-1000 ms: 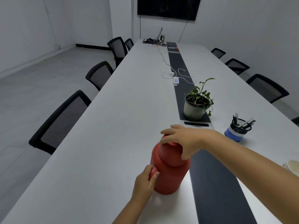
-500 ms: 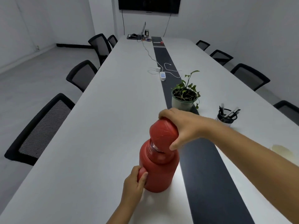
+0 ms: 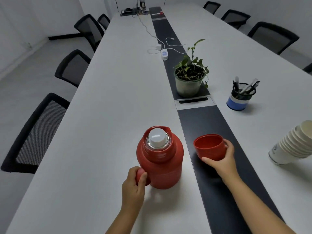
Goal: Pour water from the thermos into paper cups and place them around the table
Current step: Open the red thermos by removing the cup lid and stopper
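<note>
A red thermos [image 3: 162, 164] stands upright on the white table [image 3: 104, 115] in front of me. Its red cap is off, and a white stopper [image 3: 157, 138] shows in the glass neck. My left hand [image 3: 135, 184] grips the thermos handle at its lower left. To the thermos's right, my right hand [image 3: 222, 159] holds the red cap [image 3: 210, 147] mouth-up over the table's dark centre strip. A stack of white paper cups [image 3: 292, 146] lies on its side at the right edge.
A potted plant [image 3: 190, 78] stands on the dark strip beyond the thermos. A blue pen holder [image 3: 241, 97] is at the right. Cables and a white charger [image 3: 164, 54] lie farther along. Black chairs [image 3: 35, 132] line both long sides.
My right hand has lifted the red cap off the thermos and carried it down to the right, mouth-up. The white stopper is now exposed. My left hand stays on the handle.
</note>
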`<state>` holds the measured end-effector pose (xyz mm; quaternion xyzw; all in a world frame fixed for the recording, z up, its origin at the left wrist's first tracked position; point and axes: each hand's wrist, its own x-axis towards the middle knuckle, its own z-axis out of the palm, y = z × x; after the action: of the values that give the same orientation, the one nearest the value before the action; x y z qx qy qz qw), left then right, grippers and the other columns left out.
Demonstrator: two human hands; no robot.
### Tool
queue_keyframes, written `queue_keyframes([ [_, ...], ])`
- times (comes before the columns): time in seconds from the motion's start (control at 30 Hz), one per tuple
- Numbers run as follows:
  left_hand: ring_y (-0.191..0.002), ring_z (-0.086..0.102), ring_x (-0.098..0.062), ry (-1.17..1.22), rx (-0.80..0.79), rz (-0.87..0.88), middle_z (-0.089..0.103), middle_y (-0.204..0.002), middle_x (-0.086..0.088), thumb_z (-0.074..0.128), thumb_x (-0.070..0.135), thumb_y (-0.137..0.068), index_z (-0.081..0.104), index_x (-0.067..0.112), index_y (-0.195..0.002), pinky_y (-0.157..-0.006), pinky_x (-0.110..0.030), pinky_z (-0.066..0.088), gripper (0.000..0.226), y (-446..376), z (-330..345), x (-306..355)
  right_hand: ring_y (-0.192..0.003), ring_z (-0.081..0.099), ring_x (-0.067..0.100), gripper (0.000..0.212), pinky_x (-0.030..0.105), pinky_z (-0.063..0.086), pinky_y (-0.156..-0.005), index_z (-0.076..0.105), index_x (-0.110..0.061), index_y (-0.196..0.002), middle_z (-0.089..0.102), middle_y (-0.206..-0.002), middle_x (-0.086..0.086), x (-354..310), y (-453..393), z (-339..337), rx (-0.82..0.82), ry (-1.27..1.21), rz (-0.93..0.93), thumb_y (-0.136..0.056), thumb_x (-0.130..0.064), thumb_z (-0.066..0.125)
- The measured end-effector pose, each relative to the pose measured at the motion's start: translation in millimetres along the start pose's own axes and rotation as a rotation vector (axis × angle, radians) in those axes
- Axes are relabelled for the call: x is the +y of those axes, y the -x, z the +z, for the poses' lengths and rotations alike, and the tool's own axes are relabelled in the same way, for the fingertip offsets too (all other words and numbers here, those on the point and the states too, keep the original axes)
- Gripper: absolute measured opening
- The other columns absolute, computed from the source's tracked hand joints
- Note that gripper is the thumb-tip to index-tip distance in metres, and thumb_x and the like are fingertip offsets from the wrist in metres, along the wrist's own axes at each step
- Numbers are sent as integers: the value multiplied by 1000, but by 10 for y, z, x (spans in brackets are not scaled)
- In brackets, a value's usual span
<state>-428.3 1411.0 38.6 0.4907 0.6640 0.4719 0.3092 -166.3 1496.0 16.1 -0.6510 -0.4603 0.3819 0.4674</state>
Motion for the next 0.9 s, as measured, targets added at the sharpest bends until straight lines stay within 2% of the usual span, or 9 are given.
queue_keyframes([
  [0.1, -63, 69, -18, 29, 43, 3, 64, -72, 4, 48, 28, -81, 48, 29, -79, -61, -19, 52, 3, -3, 30, -9, -110, 41, 17, 99, 29, 41, -83, 28, -25, -131, 39, -126, -1, 174, 41, 169, 53, 26, 16, -53, -6, 84],
  [0.27, -61, 68, -24, 27, 90, 26, 62, -69, 7, 44, 28, -78, 48, 30, -79, -60, -32, 56, 5, 21, 46, -17, -124, 40, 32, 105, 42, 38, -98, 26, -15, -135, 40, -137, 13, 275, 66, 279, 183, 168, 4, -50, -17, 87],
  [0.47, -56, 65, -10, 68, 92, 38, 67, -66, 7, 46, 27, -78, 51, 28, -78, -59, -22, 56, 5, 29, 49, -72, -131, 31, 37, 104, 52, 32, -106, 20, -7, -139, 32, -142, 20, 275, 60, 290, 213, 242, 73, -57, -15, 84],
  [0.57, -58, 68, -17, 68, 73, 29, 63, -58, -6, 46, 28, -76, 51, 28, -79, -58, -17, 53, 6, 16, 36, -76, -134, 25, 39, 94, 53, 28, -108, 16, -2, -140, 24, -145, 25, 200, 63, 255, 198, 252, 118, -68, -11, 76],
  [0.67, -56, 67, -15, 36, 70, 42, 61, -54, -6, 46, 28, -76, 51, 28, -77, -57, -17, 52, 5, 9, 19, -87, -134, 25, 39, 82, 51, 28, -108, 18, 1, -139, 23, -145, 26, -3, 149, 191, 179, 266, 110, -75, -8, 69],
  [0.77, -58, 67, -21, -6, 81, 47, 61, -55, -2, 48, 30, -75, 51, 33, -75, -62, -35, 55, 4, -2, 19, -68, -125, 38, 35, 59, 46, 37, -100, 35, -1, -131, 38, -136, 21, -392, 307, 170, 166, 248, -54, -79, -6, 64],
  [0.83, -61, 66, -32, -7, 95, 21, 57, -56, 2, 50, 31, -74, 53, 42, -73, -62, -45, 53, 11, 1, 24, -25, -108, 51, 24, 39, 37, 44, -92, 51, -2, -117, 53, -117, 11, -791, 418, 215, 83, 213, -299, -81, -6, 63],
  [0.9, -61, 63, -37, 12, 99, 1, 54, -55, 5, 52, 31, -74, 53, 42, -71, -63, -51, 54, 11, 16, 19, 33, -92, 53, 13, 31, 24, 45, -84, 60, -1, -103, 57, -99, 2, -1246, 504, 312, -34, 258, -596, -78, -20, 64],
])
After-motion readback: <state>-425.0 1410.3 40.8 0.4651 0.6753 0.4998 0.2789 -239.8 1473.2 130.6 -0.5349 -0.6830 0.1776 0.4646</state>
